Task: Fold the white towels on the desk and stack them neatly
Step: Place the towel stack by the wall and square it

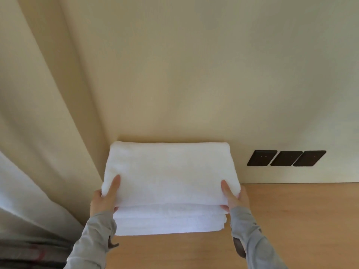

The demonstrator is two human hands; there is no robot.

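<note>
From the head view, a stack of folded white towels (169, 220) sits on the wooden worktop (291, 220), pushed up near the cream wall (194, 74) at the back. The top folded towel (167, 171) is held at its two near corners and lies over the rest of the pile, its far folded edge close to the wall and its near edge overhanging the layers beneath, whose edges show as a stepped front below it. The left hand (104, 197) is clamped on the towel's left near corner, thumb (114, 186) pressed flat on the top surface and the other fingers tucked under the cloth. The right hand (236, 199) grips the right near corner the same way, thumb on top, fingers hidden beneath. The two hands are well apart, one at each side of the towel. Both wrists come out of grey sleeves (250, 235) that reach in from the lower edge. A pale curtain (38, 133) hangs in folds at the left, just beside the stack. On the wall to the right, low above the worktop, three dark wall plates (286, 158) sit in a row, well apart from the towels.
</note>
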